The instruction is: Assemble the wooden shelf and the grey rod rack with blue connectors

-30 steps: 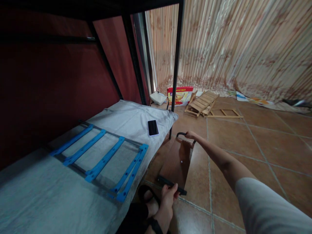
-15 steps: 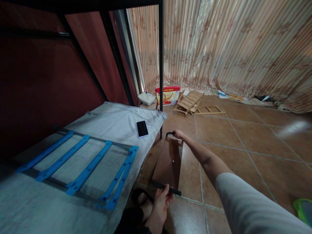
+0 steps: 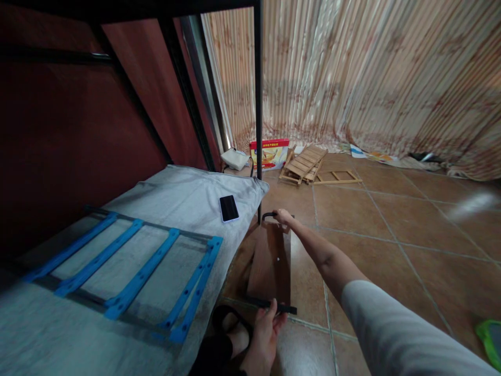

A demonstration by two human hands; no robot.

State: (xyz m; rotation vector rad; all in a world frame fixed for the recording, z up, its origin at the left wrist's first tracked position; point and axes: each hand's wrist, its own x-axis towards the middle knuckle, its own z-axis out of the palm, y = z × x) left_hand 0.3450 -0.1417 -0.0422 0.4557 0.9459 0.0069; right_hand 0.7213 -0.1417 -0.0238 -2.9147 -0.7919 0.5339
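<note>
Head view showed a brown board (image 3: 271, 263) lying on the tiled floor (image 3: 371, 219), just beside the bed edge (image 3: 235, 245), with a black handle at each end. Your left hand (image 3: 266, 329) was curled around the near black bar (image 3: 274, 304), fingers wrapped over it. Your right hand (image 3: 285, 216), arm stretched out, was closed on the far black handle (image 3: 269, 214), close to the black bed post (image 3: 258, 104).

To handle it well, you would have wanted both grips firm and level, so the board did not twist between them, and the far end kept off the post.

On the bed side of the board there was little room: the grey sheet (image 3: 188, 198) hung over the edge, carrying a blue slatted frame (image 3: 129, 261) and a dark phone (image 3: 228, 208). Your foot in a black sandal (image 3: 230, 326) sat just beside the near bar. Away from the bed, the floor lay open; a wooden folding rack (image 3: 303, 164) and a red box (image 3: 270, 151) stood well beyond the board, by the curtain (image 3: 371, 78).
</note>
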